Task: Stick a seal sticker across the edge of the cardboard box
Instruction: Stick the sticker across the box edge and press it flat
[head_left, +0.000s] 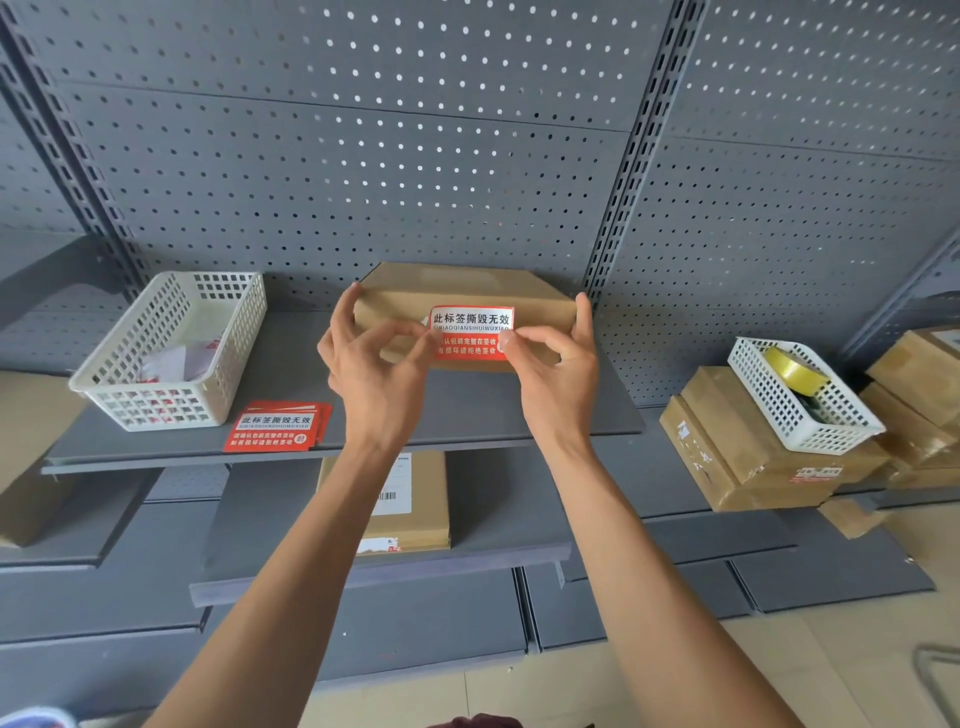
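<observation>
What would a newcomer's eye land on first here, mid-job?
The red and white seal sticker, held by both hands against the front of the brown cardboard box on the grey metal shelf. Next, the stack of matching red stickers near the shelf's front edge, beside the white plastic lattice basket at left.

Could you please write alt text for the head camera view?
Two bare hands, left hand and right hand, hold a red-and-white seal sticker against a cardboard box on a grey shelf, beside a white basket.
</observation>
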